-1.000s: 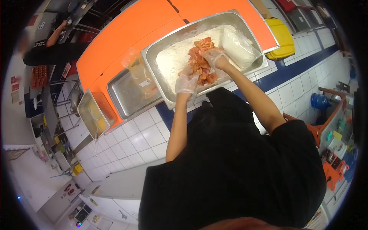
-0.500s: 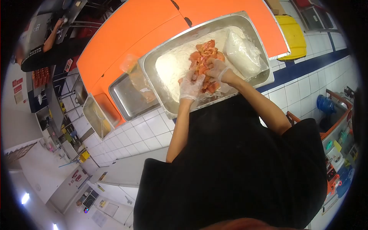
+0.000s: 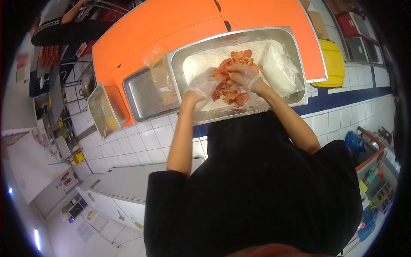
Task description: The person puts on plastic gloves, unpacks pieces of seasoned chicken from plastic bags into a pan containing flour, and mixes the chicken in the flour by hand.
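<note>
A deep steel pan (image 3: 237,115) holds white flour (image 3: 198,64) with a heap of raw, orange-red marinated meat pieces (image 3: 234,95) in its middle. My left hand (image 3: 204,88), in a clear plastic glove, is at the heap's left side, its fingers closed against a meat piece and somewhat blurred. On the right side my right hand (image 3: 246,78), gloved likewise, has its fingers bent round meat near the top of the heap. Flour fills a clear plastic bag (image 3: 278,70) lying at the pan's right end.
The pan stands on an orange counter (image 3: 171,32). Left of it are a shallow steel tray (image 3: 143,96) with a stained plastic bag (image 3: 164,83) over its edge and a smaller steel container (image 3: 99,97). A yellow bin (image 3: 329,64) stands right. Another person's arm (image 3: 73,12) shows far left.
My left hand has moved left and slightly up along the heap, and the right hand remains on the meat. The view has shifted, so the pan sits lower and further right.
</note>
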